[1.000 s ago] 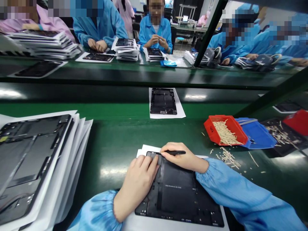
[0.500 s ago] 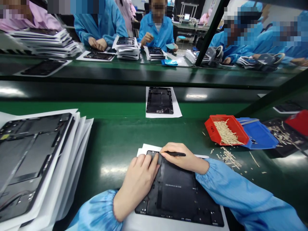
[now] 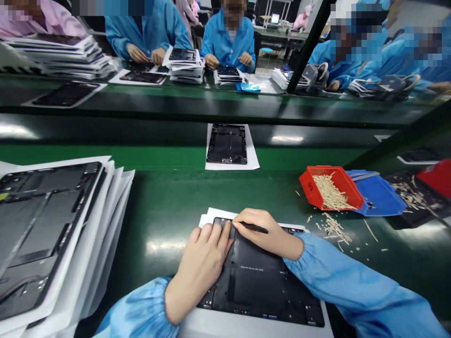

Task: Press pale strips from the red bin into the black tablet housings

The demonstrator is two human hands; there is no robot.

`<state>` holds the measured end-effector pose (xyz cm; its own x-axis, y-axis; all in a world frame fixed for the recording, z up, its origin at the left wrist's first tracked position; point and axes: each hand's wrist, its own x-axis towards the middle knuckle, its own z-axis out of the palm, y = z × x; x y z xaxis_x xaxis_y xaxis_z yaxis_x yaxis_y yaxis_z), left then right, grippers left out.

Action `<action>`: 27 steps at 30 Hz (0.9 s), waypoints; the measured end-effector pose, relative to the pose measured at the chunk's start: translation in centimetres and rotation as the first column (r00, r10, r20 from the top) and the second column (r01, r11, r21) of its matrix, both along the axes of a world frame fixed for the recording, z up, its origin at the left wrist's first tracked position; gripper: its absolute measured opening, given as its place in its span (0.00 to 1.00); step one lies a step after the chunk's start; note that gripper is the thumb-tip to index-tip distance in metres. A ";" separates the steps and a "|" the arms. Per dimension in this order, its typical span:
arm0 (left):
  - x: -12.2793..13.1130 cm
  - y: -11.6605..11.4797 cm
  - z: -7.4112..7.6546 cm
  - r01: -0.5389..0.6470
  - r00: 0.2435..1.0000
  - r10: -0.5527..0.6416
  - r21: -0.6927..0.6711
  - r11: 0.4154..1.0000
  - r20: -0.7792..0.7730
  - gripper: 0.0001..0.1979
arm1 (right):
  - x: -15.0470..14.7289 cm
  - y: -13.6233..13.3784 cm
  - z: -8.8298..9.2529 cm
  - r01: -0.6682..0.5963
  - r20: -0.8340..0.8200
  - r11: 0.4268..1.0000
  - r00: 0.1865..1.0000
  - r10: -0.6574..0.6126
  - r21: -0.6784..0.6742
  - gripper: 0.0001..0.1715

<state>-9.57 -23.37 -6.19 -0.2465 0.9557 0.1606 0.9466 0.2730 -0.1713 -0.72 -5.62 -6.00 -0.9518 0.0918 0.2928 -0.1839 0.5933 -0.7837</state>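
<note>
Right hand (image 3: pixel 264 232) pinches a black pick (image 3: pixel 254 228), now angled; left hand (image 3: pixel 203 260) spreads on a black panel (image 3: pixel 259 281).

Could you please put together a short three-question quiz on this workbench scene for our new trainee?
1. Which hand holds the slim black tool?
2. True or false: the left hand rests on the black tablet casing.
3. What fills the red bin?
A. Screws
B. Wooden sticks
C. Blue film

Key:
1. The right hand
2. True
3. B
</note>
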 end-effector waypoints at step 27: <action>-0.9 -0.6 -0.2 0.188 0.974 -0.187 0.007 0.982 0.124 0.21 | 0.8 0.3 0.1 0.226 0.048 0.974 0.973 -0.226 -0.003 0.08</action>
